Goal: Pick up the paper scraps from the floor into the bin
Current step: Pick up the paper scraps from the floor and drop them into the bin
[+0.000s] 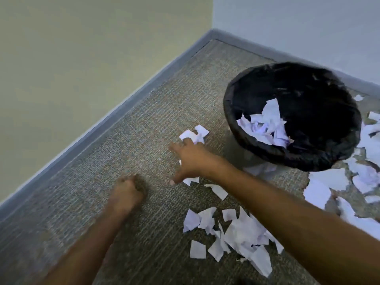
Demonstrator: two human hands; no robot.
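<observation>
A grey-brown ribbed carpet (144, 140) covers the floor into a corner, edged by a grey baseboard (115, 118) below a pale yellow-green wall (82, 48) and a light grey-blue wall (298, 23)

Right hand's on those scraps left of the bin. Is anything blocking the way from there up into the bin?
Nothing visible blocks it. The right hand touches the scraps on bare carpet, just left of the bin. The bin's mouth is open, with paper already inside. Only its rim must be cleared.
</observation>
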